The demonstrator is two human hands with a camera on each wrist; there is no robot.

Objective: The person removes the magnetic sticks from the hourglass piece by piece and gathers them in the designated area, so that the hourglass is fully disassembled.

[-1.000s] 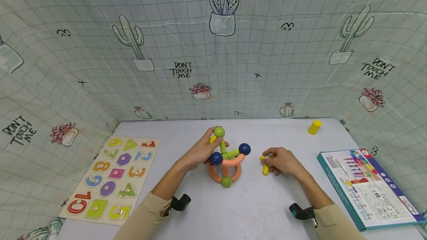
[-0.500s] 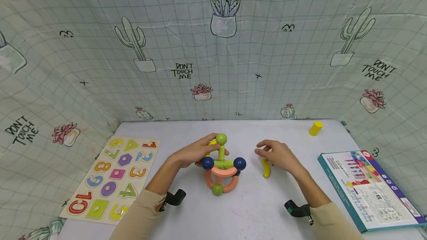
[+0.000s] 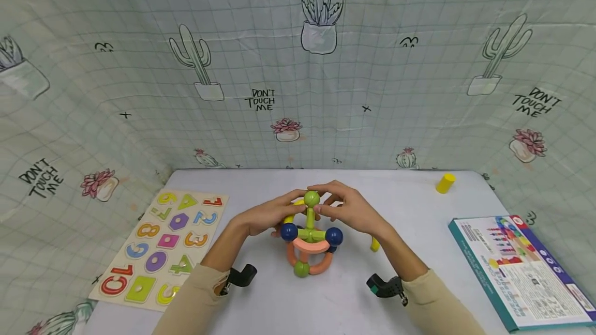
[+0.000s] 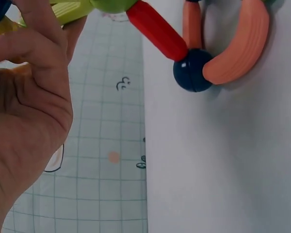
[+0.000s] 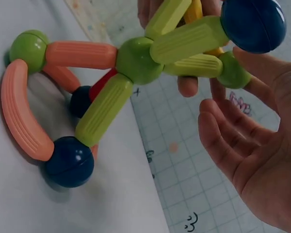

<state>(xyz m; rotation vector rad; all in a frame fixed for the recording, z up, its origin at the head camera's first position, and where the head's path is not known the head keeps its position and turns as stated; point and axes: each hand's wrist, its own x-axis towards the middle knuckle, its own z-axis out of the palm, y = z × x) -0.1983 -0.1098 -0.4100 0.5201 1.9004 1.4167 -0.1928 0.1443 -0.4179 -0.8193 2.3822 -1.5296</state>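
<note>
A magnetic ball-and-stick model (image 3: 307, 246) stands on the white table in the head view, with orange curved sticks below and green sticks above. Its top green ball (image 3: 312, 199) is between my hands. My left hand (image 3: 266, 216) grips the upper left part, around a yellow curved stick (image 3: 289, 218). From the right, my right hand (image 3: 354, 210) pinches the top green ball with thumb and fingers, also seen in the right wrist view at the green ball's end (image 5: 234, 71). A red stick (image 4: 157, 30) and blue ball (image 4: 191, 70) show in the left wrist view.
Behind my right forearm, a loose yellow curved stick (image 3: 375, 244) lies partly hidden. A yellow cylinder (image 3: 445, 183) stands at the back right. The number puzzle board (image 3: 158, 252) lies left, and a flat toy box (image 3: 526, 273) lies right.
My right hand has let go of the loose yellow curved stick and moved left to the model's top ball. The model has turned and shifted slightly toward me with my left hand.
</note>
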